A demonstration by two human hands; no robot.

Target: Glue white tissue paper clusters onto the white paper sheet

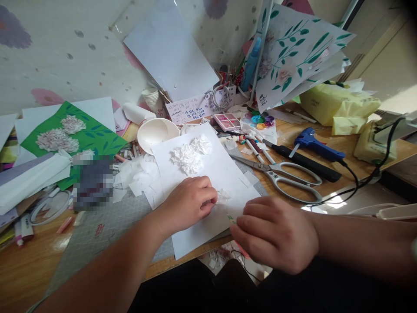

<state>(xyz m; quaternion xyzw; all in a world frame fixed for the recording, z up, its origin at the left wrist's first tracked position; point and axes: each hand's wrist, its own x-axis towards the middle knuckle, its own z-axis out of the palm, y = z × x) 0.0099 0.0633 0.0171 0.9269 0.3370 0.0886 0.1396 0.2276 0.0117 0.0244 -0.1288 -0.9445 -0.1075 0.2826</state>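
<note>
Nearest me, the right hand (275, 232) is closed in a fist around something slim, its green-marked tip (231, 219) poking out up and to the left. That tip slants toward a small crumpled white tissue piece (223, 197) on the white sheet (192, 239). The left hand (190, 201) is nearer to it, fingers curled narrow just to its left; whether they pinch it, I can't tell. The piece is too crumpled to show a long axis. Farther up the sheet sit ruffled white clusters (189, 157), with scissors (276, 174) off to the right.
</note>
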